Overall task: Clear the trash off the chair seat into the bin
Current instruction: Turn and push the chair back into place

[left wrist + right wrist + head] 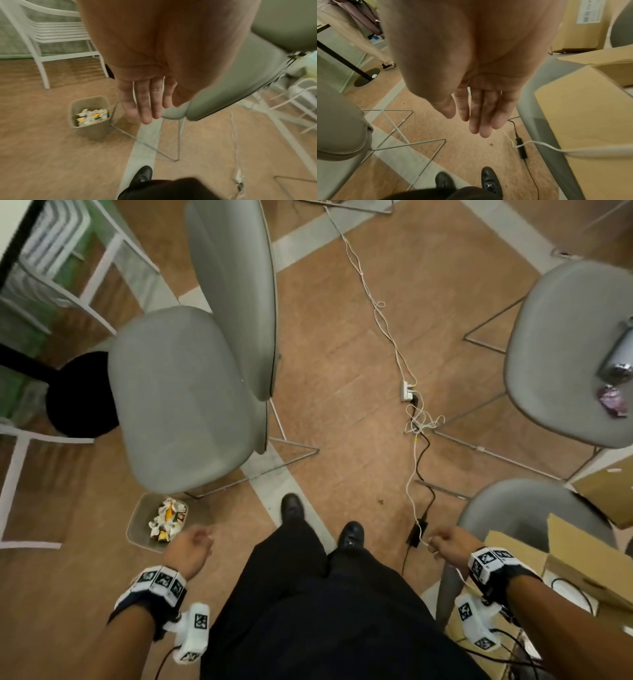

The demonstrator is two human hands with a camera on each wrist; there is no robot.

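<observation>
Both hands, left hand (pixel 190 546) and right hand (pixel 448 542), hung slack-fingered, holding nothing; chair seat (pixel 181 395), frame centre-left, lay bare, crumpled trash (pixel 168 518) already in bin (pixel 137 525) at lower left: task looked finished.

Head camera looks almost straight down from standing height onto the floor (pixel 342 354), both wrists low in frame. Left wrist camera peers along the left hand (pixel 145 97), very near it, facing forward and down; beyond the grip it shares the bin (pixel 91 117) and grey chair (pixel 231 83) with the head view. Right wrist camera runs along the right hand (pixel 479 108), sharing the black shoes (pixel 489 180) below the grip.
</observation>
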